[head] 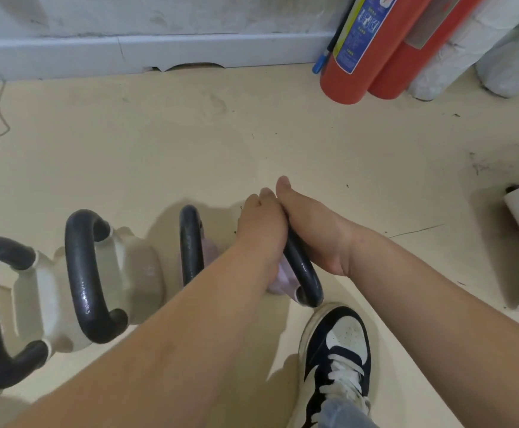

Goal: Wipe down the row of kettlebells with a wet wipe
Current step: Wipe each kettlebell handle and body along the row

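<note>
Currently, the left hand (261,223) is gripping the handle (301,267) of the rightmost kettlebell (283,281); the right hand (314,233) is lying across it, fingers hidden. Probably heavy, rigid and slick: hold by the handle.

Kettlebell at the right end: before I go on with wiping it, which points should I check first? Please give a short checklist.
1. Hands at the kettlebell handle: ok, the left hand and right hand both lie on it.
2. Wet wipe in a hand: cannot tell, none shows.
3. Firm grip: cannot tell, the fingers are mostly hidden.
4. Shoe away from the weight: not ok, its toe is right beside the handle's near end.
5. Fire extinguishers out of the way: ok, they are by the wall.
</note>
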Action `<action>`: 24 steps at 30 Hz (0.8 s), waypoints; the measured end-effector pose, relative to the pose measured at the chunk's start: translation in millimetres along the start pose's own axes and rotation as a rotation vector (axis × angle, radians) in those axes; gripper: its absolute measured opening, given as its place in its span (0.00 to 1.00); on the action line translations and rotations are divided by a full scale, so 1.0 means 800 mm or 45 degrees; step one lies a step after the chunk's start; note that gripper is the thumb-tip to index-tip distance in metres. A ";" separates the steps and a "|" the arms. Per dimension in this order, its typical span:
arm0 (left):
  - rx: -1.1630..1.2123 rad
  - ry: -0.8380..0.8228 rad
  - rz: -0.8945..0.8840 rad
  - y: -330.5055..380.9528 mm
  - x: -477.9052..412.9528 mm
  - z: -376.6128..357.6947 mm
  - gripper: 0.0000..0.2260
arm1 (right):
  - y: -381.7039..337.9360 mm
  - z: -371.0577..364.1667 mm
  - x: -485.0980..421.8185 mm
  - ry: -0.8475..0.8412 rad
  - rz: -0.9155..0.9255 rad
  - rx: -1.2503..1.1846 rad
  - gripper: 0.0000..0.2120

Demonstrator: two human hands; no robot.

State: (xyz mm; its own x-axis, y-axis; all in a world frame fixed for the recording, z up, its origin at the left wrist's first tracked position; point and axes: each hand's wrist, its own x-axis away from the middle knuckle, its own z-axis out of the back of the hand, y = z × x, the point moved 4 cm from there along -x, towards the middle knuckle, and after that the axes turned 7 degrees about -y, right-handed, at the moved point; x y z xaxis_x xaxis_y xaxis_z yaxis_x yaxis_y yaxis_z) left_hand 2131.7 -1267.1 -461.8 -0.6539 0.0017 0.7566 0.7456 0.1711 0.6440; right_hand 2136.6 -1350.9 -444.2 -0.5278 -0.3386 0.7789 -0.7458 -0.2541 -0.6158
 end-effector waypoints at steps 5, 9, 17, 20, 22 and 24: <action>0.199 0.060 -0.159 -0.031 0.019 -0.023 0.34 | 0.011 -0.002 0.037 0.026 0.122 0.065 0.30; 0.067 0.144 -0.362 -0.049 0.040 -0.042 0.35 | 0.030 -0.008 0.074 0.140 0.240 0.033 0.27; 0.248 0.283 -0.351 -0.030 0.075 -0.024 0.15 | 0.023 0.013 0.071 0.280 0.359 -0.054 0.19; 0.271 0.298 -0.227 -0.023 0.073 -0.004 0.10 | -0.006 0.027 0.051 0.368 0.280 0.122 0.16; 0.347 0.275 -0.118 -0.026 0.067 0.006 0.03 | -0.019 0.025 0.040 0.323 0.210 0.247 0.14; 0.376 0.239 -0.047 -0.027 0.061 0.011 0.10 | -0.023 0.018 0.032 0.267 0.146 0.355 0.13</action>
State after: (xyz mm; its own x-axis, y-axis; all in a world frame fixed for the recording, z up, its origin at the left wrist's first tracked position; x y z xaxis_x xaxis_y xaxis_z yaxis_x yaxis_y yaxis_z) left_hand 2082.2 -1261.7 -439.9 -0.6245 -0.1864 0.7585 0.6344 0.4455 0.6318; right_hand 2142.8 -1367.7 -414.6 -0.6953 -0.1933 0.6922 -0.5525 -0.4722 -0.6869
